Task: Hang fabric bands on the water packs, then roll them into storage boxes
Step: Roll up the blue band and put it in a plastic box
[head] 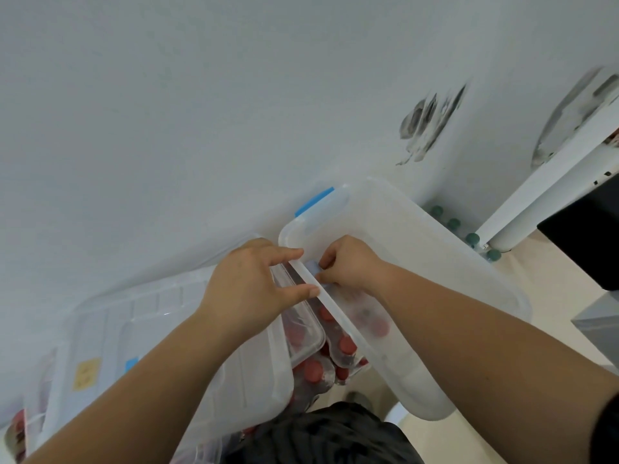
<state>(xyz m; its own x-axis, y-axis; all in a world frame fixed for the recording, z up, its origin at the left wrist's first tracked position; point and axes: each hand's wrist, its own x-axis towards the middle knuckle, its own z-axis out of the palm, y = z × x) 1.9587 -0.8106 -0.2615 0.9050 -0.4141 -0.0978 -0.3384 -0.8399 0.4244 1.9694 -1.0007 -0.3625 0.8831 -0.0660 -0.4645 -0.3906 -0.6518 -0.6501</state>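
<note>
Two translucent storage boxes stand against the wall. The right box (418,249) is tilted, with its long rim (338,313) toward me. Packs of red-capped water bottles (313,370) show between and under the boxes. My left hand (251,289) reaches over the left box (150,329), forefinger and thumb stretched out and touching the right box's rim. My right hand (348,262) has curled fingers that pinch a small pale blue piece (312,264) at that rim's far corner. What the piece is I cannot tell. No fabric band is clearly visible.
A blue latch (315,200) sits on the right box's far end. Green-capped bottles (470,237) stand by the wall beside a white table leg (522,209). A black object (586,236) is at the right. A yellow label (86,373) marks the left box's lid.
</note>
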